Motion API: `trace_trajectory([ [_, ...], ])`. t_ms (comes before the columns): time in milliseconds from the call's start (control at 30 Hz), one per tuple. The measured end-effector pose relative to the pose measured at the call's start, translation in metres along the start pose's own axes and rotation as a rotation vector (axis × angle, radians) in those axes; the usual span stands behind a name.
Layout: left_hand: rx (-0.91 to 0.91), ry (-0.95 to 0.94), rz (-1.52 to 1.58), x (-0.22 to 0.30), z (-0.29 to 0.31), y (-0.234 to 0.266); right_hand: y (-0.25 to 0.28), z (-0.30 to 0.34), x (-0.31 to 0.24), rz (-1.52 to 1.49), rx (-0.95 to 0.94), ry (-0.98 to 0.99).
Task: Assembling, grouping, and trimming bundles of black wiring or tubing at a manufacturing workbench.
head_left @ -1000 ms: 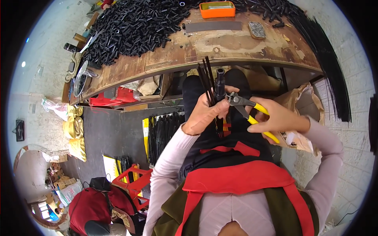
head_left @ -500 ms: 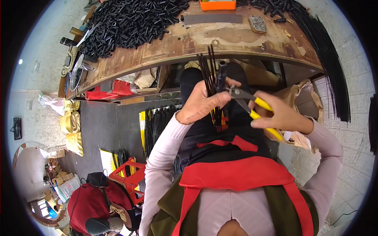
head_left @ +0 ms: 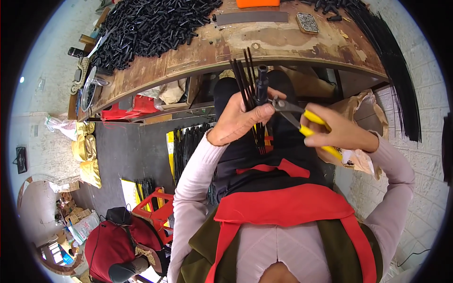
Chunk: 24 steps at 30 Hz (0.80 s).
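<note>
Above my lap, my left hand (head_left: 245, 119) is closed around a black tubular fitting (head_left: 262, 82) standing upright and several thin black rods (head_left: 239, 78) fanned beside it. Its thumb presses near the fitting's lower part. In my right hand (head_left: 347, 132) are pliers (head_left: 289, 112) with yellow handles and grey metal jaws. The jaw tips sit at the left thumb, right against the fitting's side; whatever is between them is too small to make out. Lower down, the rod ends reach past my left hand between my knees.
A wooden workbench (head_left: 283, 40) carries a heap of black tubular pieces (head_left: 151, 30), a flat grey strip (head_left: 252, 18), a small tin of tiny metal parts (head_left: 307, 23) and long black rods (head_left: 401, 85) drooping over its right end. Another person (head_left: 115, 250) is at lower left, beside a red stool (head_left: 158, 212).
The plier handles have swung slightly right and down with my right hand. My left hand still holds the fitting and rods, shifted a little left; the whole view has moved slightly.
</note>
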State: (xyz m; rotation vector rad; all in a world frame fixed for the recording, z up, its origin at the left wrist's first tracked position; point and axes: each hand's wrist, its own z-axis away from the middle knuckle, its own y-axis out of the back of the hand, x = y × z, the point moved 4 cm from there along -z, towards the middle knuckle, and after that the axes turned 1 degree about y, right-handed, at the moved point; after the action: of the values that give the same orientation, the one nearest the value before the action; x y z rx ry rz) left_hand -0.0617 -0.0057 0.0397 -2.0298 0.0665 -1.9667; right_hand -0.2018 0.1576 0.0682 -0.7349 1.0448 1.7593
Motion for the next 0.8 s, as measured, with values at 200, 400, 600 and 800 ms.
trace_trajectory([
  [200, 0.085, 0.010, -0.012, -0.003, 0.000, 0.004, 0.006, 0.011, -0.019, 0.580, 0.523, 0.532],
  [400, -0.049, -0.001, 0.053, -0.007, 0.002, 0.003, -0.013, 0.002, -0.001, -0.612, -0.273, -0.129],
  [600, 0.033, -0.006, -0.027, 0.003, 0.001, 0.001, 0.008, 0.000, -0.010, 0.516, 0.568, 0.426],
  [800, 0.051, 0.030, 0.041, -0.008, 0.008, 0.007, -0.011, -0.013, -0.002, -0.165, 0.057, 0.140],
])
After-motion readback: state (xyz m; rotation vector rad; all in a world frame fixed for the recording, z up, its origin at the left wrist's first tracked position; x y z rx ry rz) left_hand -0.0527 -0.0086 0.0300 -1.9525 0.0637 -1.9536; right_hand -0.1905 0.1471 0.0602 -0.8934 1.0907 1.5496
